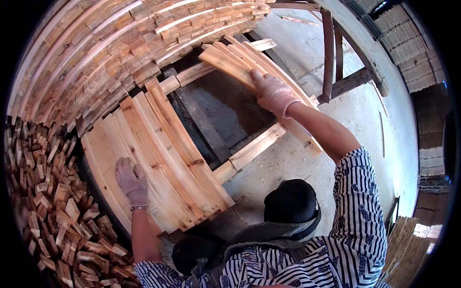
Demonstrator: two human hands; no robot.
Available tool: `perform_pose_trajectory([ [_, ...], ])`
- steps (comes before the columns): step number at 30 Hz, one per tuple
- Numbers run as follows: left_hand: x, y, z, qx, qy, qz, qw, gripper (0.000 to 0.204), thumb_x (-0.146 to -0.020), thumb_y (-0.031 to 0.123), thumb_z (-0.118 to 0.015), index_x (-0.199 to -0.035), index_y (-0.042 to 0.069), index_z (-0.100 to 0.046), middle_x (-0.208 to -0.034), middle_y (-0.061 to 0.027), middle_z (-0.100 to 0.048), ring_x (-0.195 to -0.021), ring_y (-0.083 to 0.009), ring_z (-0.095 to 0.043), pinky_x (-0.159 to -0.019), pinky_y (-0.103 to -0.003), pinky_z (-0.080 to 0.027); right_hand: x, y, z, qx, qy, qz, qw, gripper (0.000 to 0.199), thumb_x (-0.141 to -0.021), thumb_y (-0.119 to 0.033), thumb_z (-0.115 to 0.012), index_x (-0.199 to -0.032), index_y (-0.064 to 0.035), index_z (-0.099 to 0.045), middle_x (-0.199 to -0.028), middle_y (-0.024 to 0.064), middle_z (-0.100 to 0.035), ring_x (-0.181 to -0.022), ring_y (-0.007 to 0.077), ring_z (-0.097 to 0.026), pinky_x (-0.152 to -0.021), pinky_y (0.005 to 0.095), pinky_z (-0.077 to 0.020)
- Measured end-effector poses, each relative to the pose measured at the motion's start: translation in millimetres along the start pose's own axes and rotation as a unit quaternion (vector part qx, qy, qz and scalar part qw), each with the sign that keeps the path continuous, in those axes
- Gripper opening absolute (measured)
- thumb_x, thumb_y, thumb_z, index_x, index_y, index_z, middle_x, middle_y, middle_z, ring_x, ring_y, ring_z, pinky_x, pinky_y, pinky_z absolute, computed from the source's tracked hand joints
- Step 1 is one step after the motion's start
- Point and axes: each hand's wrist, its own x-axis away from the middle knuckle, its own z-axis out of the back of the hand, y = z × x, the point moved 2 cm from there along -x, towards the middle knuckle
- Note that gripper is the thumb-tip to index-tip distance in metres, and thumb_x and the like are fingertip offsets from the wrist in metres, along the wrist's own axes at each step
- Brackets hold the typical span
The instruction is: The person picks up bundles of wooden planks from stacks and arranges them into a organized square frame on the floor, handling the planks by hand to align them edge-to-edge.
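My left hand (131, 181), in a pale glove, lies flat with fingers outstretched on a row of light wooden boards (161, 153) placed side by side. In a similar glove, my right hand (272, 91) is closed around a wooden board (223, 66) at the right side of the frame. That board's far end is blurred and sticks out beyond my fingers. Several more boards (254, 55) lie beneath and beside it, partly hidden by my hand. Two wooden cross rails (259, 145) run between the row and these boards, with a dark gap between them.
A tall stack of boards (120, 53) stands along the far left. Short wood offcuts (65, 201) are heaped at the left. Beyond the boards stands a dark wooden frame (328, 57) on the concrete floor (374, 144). More stacked wood (401, 240) is at the lower right.
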Motion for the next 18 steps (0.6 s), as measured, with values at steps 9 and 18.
perform_pose_trajectory([
  [9, 1.9, 7.4, -0.7, 0.015, -0.004, 0.0, 1.0, 0.039, -0.093, 0.016, -0.061, -0.125, -0.005, -0.06, -0.136, -0.0236, -0.056, -0.13, -0.0384, -0.05, -0.111, -0.047, -0.04, 11.0, -33.9, -73.9, 0.057, 0.049, 0.065, 0.995, 0.068, -0.084, -0.019, -0.07, -0.145, -0.0117, -0.041, -0.121, 0.0185, -0.059, -0.113, 0.0363, -0.061, -0.088, 0.0464, -0.054],
  [18, 2.3, 10.4, -7.2, 0.01, 0.001, 0.008, 1.0, 0.039, -0.09, 0.014, -0.061, -0.125, -0.002, -0.058, -0.135, -0.0218, -0.056, -0.129, -0.0384, -0.05, -0.112, -0.047, -0.038, -25.4, -3.5, -85.0, 0.138, 0.157, -0.043, 0.977, 0.072, -0.087, -0.019, -0.069, -0.151, -0.0257, -0.036, -0.124, 0.018, -0.056, -0.118, 0.0382, -0.059, -0.096, 0.049, -0.0507],
])
